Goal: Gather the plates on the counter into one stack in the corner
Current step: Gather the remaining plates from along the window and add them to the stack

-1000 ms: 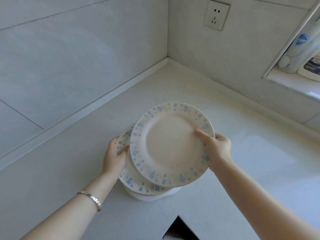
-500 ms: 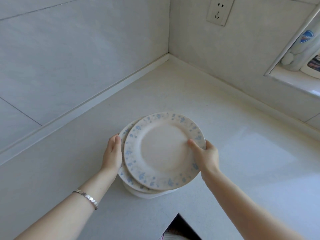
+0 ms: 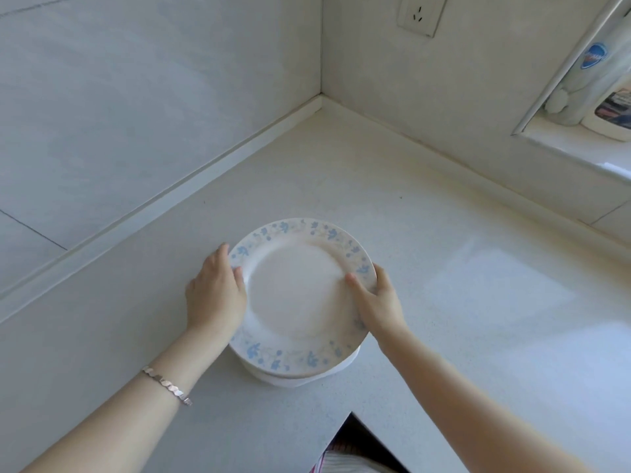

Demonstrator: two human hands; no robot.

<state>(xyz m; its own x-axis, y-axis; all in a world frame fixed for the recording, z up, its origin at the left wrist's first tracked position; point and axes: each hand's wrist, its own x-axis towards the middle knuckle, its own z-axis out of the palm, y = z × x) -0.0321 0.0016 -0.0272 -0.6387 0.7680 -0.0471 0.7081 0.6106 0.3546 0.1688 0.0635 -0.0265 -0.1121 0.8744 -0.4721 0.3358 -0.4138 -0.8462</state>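
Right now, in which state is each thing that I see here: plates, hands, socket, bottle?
top plate: face up, empty, lying on the stack.
stack: on the counter, short of the corner.
left hand: grips the stack's left edge.
right hand: pinches the top plate's right rim, thumb on top.
socket: nothing plugged in.
bottle: upright on the ledge, partly out of view.
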